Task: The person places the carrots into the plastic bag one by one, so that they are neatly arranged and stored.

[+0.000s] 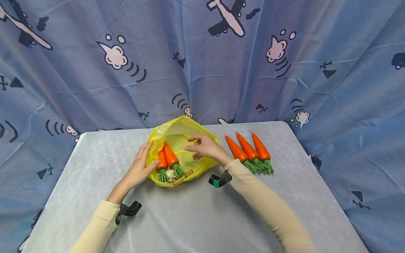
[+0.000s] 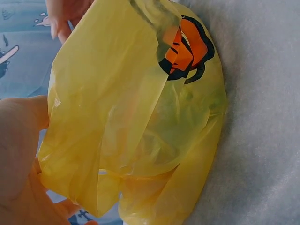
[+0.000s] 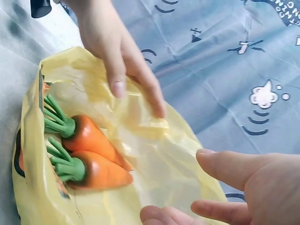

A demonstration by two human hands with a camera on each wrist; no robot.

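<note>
A yellow plastic bag (image 1: 177, 126) lies on the table with its mouth spread open towards me. Two orange carrots with green tops, a front one (image 1: 170, 155) and one beside it (image 1: 162, 162), lie inside its left part. My left hand (image 1: 139, 167) grips the bag's left rim, thumb on the inner side and fingers outside. My right hand (image 1: 205, 146) hovers at the right of the mouth, fingers loosely bent and holding nothing. In the right wrist view both carrots (image 3: 101, 171) show tops towards the bag's printed edge.
Three more carrots (image 1: 250, 151) lie side by side on the grey-white table (image 1: 190, 218), right of the bag and close to my right forearm. A blue patterned curtain (image 1: 202, 63) hangs directly behind the table's far edge.
</note>
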